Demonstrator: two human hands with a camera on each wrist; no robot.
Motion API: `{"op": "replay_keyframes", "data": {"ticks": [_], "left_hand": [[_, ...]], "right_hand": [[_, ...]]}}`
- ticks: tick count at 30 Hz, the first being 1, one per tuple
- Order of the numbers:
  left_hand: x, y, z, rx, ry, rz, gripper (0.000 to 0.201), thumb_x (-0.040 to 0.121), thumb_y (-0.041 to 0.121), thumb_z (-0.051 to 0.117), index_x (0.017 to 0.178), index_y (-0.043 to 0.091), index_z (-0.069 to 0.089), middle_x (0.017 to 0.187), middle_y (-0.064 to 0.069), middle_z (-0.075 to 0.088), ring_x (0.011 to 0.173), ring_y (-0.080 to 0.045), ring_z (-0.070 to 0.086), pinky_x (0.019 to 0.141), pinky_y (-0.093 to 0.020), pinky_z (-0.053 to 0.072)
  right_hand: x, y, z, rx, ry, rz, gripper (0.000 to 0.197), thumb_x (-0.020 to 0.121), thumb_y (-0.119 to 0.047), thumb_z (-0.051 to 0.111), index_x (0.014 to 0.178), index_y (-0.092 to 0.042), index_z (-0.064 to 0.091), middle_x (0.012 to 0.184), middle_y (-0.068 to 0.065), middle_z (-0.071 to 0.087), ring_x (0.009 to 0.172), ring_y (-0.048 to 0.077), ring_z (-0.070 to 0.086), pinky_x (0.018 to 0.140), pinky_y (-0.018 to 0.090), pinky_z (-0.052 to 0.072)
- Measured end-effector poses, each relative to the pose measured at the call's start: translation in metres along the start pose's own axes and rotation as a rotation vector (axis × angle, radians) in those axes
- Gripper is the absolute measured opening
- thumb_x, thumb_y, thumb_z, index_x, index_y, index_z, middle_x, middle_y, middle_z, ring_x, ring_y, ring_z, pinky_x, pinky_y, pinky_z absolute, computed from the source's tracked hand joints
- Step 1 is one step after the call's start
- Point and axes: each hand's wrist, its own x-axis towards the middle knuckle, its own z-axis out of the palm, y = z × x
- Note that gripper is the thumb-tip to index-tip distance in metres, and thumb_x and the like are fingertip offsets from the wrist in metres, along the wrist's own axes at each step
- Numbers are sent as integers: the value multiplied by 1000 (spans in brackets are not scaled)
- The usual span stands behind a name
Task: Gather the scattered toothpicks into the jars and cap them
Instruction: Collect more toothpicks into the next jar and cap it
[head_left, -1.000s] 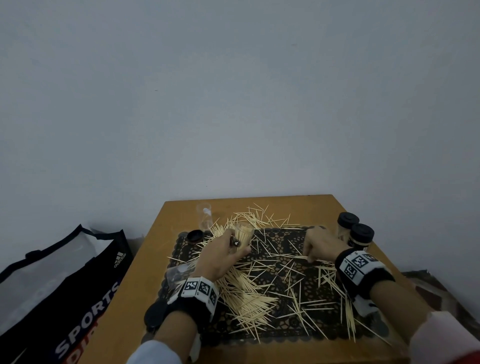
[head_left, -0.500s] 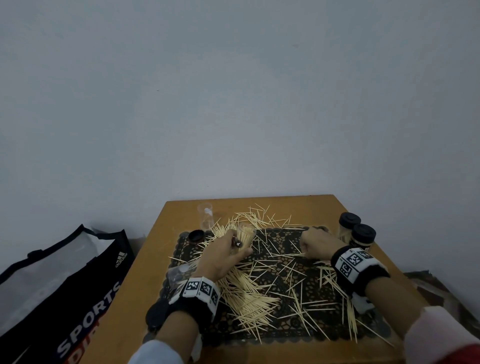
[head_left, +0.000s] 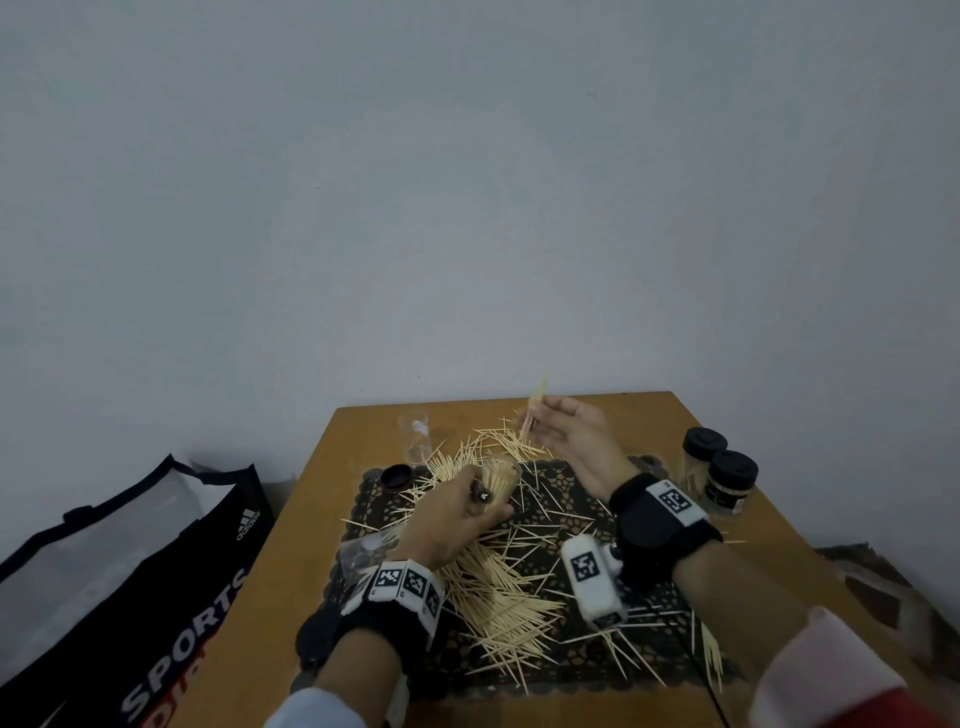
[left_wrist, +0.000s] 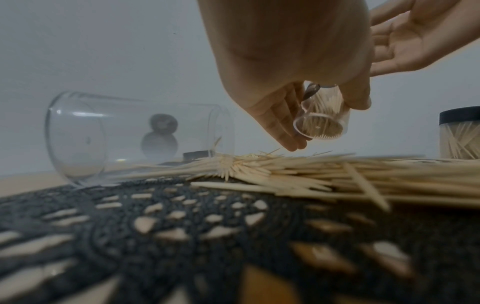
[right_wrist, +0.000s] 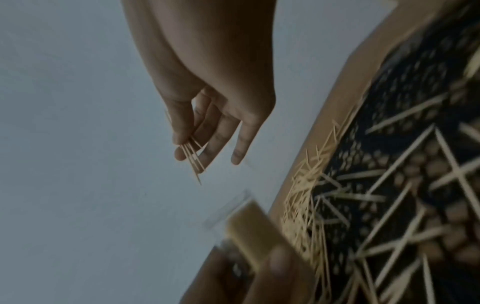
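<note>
A small open jar (head_left: 500, 480), nearly full, is gripped by the left hand (head_left: 452, 519) above the mat (head_left: 571, 499). A thin bunch of toothpicks (head_left: 535, 402) is pinched by the right hand (head_left: 576, 436) (raised beyond the jar). Sticks could be spilled if the crowded mouth is missed.

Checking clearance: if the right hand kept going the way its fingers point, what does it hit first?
Likely nothing: the right hand, pinching toothpicks, points left above the far table edge; the way looks free, depth unclear.

In the right wrist view the open jar (right_wrist: 249, 222) is blurred, its base hidden by the left hand (right_wrist: 249, 275).
</note>
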Motion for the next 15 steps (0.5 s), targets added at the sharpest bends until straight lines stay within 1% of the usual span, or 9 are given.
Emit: {"op": "replay_keyframes", "data": {"ticks": [2,4,6,9,10,11,13,14,15], "left_hand": [[0,0,1,0,12,11,44,85,61,61,106,26,44,86,12,57,74,-8,56,61,-23,38],[1,0,2,-6,20,23,41,85,59,63,103,29,42,83,13,56,72,-9,55,59,-22,35],[1,-1,2,-15,24,29,41,85,59,63,104,29,43,87,10,60,74,-10,58,62,-24,39],[1,-1,2,-49,44,32,45,85,60,62,110,25,48,94,9,65,77,-9,62,67,-26,49],[1,0,1,-50,51,30,46,86,59,62,112,24,49,94,10,64,77,-8,62,66,-24,48],[0,1,1,-40,52,28,45,86,58,62,112,24,49,93,12,63,75,-8,61,63,-21,44],[0,1,1,-4,52,31,42,85,58,63,109,28,46,88,13,61,72,-6,57,60,-20,37],[0,0,1,8,56,33,40,85,58,63,107,30,44,85,14,59,71,-5,55,60,-21,35],[0,-1,1,13,61,33,39,85,58,63,105,32,43,84,15,58,70,-4,54,59,-21,35]], "right_hand": [[-1,7,11,15,-20,2,16,90,-8,60,105,-2,63,97,9,72,91,20,70,88,30,55],[-2,17,18,-31,-21,-6,11,91,-8,61,101,-4,64,96,8,73,91,17,69,90,29,54],[-3,30,21,-83,-8,9,11,89,-11,64,98,-7,67,99,8,73,98,18,68,95,32,50],[-4,46,22,-149,6,56,22,85,-17,69,104,-5,68,107,9,71,106,22,64,102,37,45],[-5,50,21,-173,-3,69,25,85,-16,70,106,-3,68,108,8,70,106,20,63,103,35,44],[-5,51,20,-200,-17,75,27,84,-16,71,107,-1,68,111,6,69,106,16,62,101,30,45],[-7,49,16,-259,-56,78,28,83,-16,72,105,1,69,117,-1,64,107,5,58,89,15,43],[-7,47,14,-278,-76,79,28,82,-18,72,103,1,70,119,-3,63,109,4,56,87,13,41],[-7,46,11,-286,-94,76,28,82,-20,73,102,-1,71,121,-3,64,113,6,55,92,17,40]]}}
